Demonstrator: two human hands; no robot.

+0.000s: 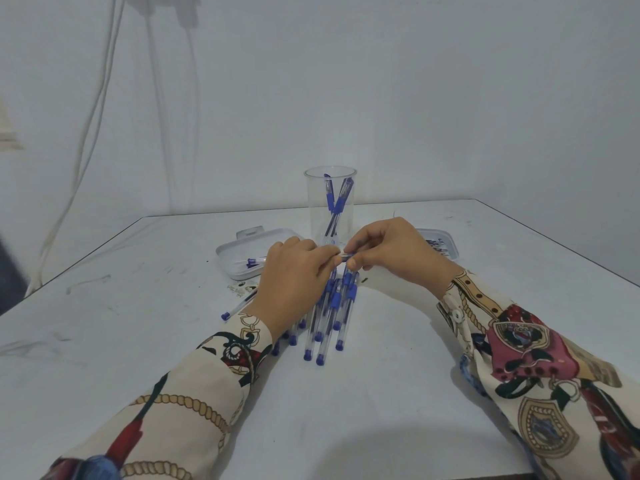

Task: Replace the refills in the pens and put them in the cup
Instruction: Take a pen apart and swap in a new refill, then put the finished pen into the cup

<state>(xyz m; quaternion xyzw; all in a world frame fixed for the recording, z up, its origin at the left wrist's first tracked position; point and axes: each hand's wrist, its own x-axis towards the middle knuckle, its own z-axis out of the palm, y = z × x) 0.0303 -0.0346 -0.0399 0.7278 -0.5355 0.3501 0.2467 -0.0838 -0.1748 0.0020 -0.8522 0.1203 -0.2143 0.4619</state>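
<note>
I see both hands meeting over the white surface (381,393), just above the far end of a pile of pens (329,313). My left hand (294,278) has its fingers curled and pinches one end of a small clear pen part (343,257); my right hand (384,252) pinches the other end between thumb and forefinger. The piece is mostly hidden by the fingertips, so I cannot tell whether it is a whole pen, a barrel or a refill.

Below and between the two hands lies the pile: clear barrels with blue grips and blue end caps, packed side by side and pointing towards me, some tucked under my left wrist. One more pen (239,306) lies apart, just to the outer side of my left hand, angled across the surface.

Straight beyond the hands stands the clear cup (330,206), upright, with a few blue-capped pens leaning inside it. Beyond my left hand sits a shallow white tray (242,247) holding what looks like a single pen piece. Beyond my right hand, partly hidden by it, is a second white tray (441,242) with small dark items I cannot make out. A few tiny bits (239,289) lie just this side of the first tray, near my left hand.

Both arms wear patterned sleeves (519,341).
</note>
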